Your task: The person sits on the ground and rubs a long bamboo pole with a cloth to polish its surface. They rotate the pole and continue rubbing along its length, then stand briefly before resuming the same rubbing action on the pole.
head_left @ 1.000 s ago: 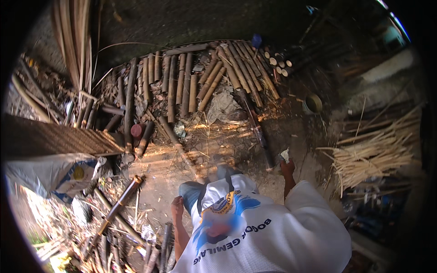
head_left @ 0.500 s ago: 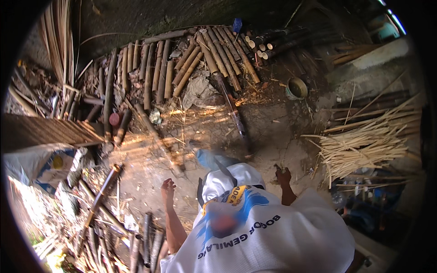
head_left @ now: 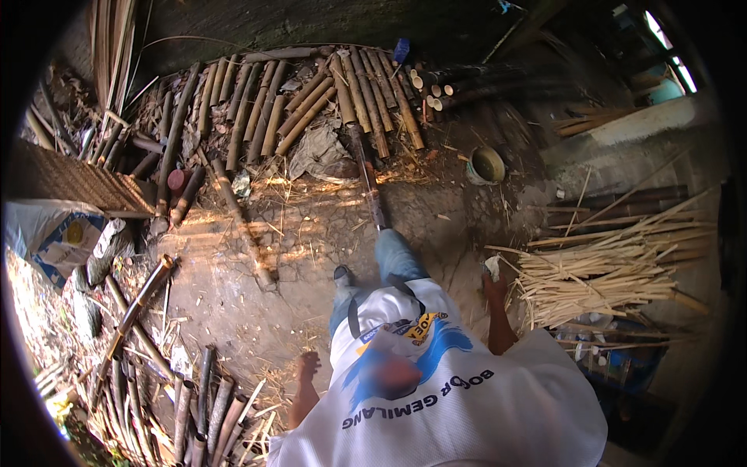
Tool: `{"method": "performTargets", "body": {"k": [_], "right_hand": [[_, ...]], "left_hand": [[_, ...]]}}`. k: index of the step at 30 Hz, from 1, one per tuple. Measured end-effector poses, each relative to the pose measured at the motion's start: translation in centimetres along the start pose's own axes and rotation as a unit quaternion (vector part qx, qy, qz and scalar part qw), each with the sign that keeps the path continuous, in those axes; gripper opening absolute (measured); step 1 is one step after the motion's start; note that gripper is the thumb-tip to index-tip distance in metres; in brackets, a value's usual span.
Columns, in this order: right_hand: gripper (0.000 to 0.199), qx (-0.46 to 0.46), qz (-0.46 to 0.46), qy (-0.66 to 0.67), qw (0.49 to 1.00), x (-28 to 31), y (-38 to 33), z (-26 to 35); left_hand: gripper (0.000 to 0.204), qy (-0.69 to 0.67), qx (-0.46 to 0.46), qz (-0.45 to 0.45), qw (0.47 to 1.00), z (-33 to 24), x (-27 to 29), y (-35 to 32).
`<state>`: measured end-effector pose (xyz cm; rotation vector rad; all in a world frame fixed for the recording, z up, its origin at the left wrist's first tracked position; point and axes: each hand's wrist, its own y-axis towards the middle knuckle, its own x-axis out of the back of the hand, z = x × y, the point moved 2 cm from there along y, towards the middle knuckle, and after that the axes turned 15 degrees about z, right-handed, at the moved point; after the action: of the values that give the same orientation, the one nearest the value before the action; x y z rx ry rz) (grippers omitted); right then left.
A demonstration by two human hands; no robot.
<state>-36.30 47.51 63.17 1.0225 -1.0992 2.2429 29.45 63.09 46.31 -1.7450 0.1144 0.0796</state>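
Observation:
My left hand hangs free beside my left leg over the dirt floor, holding nothing, its fingers loosely apart. At my right side, my right hand is closed around a small pale crumpled thing, whose kind I cannot make out. That hand is nearest to a pile of thin split bamboo strips, just to its right. Ahead of my feet a dark bamboo pole lies on the ground, its near end by my blue trouser leg.
Cut bamboo lengths lie in a row along the far wall. A bucket stands at the far right, with a grey cloth left of it. More bamboo and a white sack are at the left. A blue crate sits at the right.
My body has stepped forward and turned slightly, bringing my right hand close to the strip pile. My left hand has dropped back lower. The pale thing in the right hand shows more plainly.

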Motion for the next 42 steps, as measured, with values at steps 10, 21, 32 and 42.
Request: {"method": "performTargets", "body": {"k": [10,21,32,42], "right_hand": [[0.076,-0.027,-0.015,-0.045,0.998,4.1,11.6,-10.7],[0.06,-0.032,0.008,-0.034,0.999,15.8,37.1,-21.2],[0.055,-0.062,-0.004,-0.042,0.997,22.5,43.8,-20.4],[0.038,0.123,-0.092,-0.164,0.974,17.7,49.2,-13.1]], "left_hand": [[0.045,-0.049,-0.242,-0.075,0.966,-21.8,-10.6,5.0],[0.026,0.356,-0.253,-0.016,0.9,-33.4,-44.4,9.0],[0.034,0.392,-0.293,0.071,0.869,-48.5,-59.9,5.3],[0.031,0.26,-0.108,0.034,0.959,-39.3,-54.2,9.4]]}}
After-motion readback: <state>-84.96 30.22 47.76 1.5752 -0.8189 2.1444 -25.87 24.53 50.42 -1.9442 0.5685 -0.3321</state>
